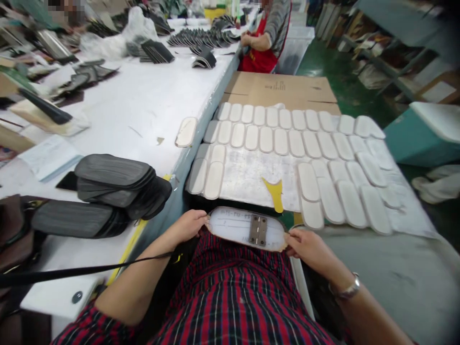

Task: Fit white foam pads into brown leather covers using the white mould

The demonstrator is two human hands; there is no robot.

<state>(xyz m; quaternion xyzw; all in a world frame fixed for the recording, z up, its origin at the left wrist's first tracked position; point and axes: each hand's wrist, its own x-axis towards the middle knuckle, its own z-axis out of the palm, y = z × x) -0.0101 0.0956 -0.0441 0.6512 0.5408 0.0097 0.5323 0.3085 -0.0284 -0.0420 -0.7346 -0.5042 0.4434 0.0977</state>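
OK, L+R fingers (296, 235) hold hinged pc (230, 226).

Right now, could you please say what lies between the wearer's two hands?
In the head view, a white oval panel bearing a metal hinge stretches from the left hand to the right hand.
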